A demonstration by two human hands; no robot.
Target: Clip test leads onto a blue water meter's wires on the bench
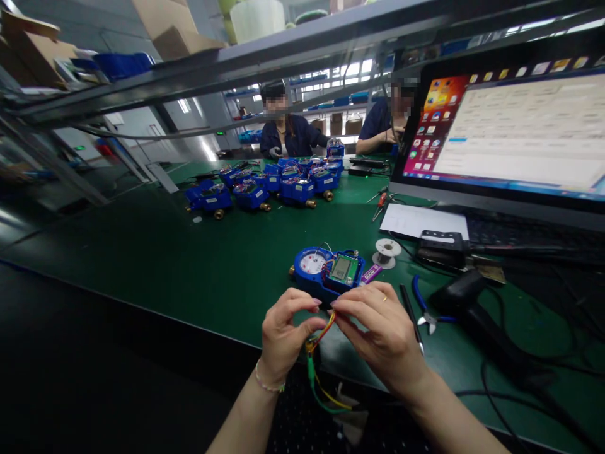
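Workbench: long green mat (155,252) over a bench, its dark front edge running across the lower left.
Floor: dark and unlit at lower left.
Overhead: grey metal shelf (283,57) spanning the bench, with cardboard boxes (174,28) and blue bins (123,63) on top.
Right side: large computer screen (515,132), lit and tilted, with a keyboard (496,230) below it.
Far end: two people in dark blue work clothes (295,135) seated behind the bench.
Back of room: more shelving with boxes.
Light: bright windows (354,69) and glare on a pale wall (142,126).
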